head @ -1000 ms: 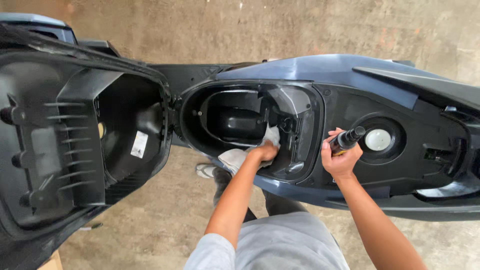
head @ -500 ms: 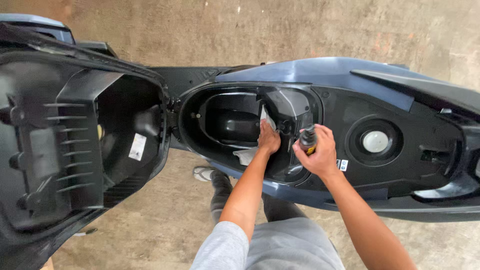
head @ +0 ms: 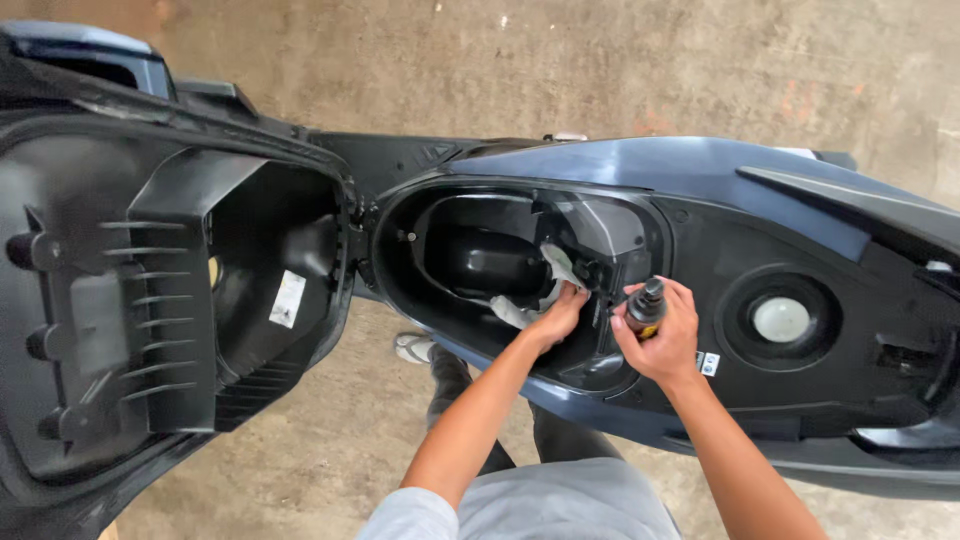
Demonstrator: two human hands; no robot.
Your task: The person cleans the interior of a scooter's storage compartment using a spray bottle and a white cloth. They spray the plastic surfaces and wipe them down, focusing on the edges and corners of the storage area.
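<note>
I look down into a scooter's open underseat compartment, a black tub in a dark blue body. My left hand reaches into its right part and presses a pale cloth against the inner wall. At the tub's right rim my right hand grips a small dark bottle with a black cap, held upright. A round fuel filler opening with a pale centre lies to the right of that hand.
The raised seat, its black ribbed underside showing, stands at the left. Bare concrete floor surrounds the scooter. My foot in a light sandal shows below the tub's edge.
My right hand has carried the bottle leftward from near the fuel filler opening to the tub's right rim. My left hand with the cloth has shifted slightly inside the tub.
</note>
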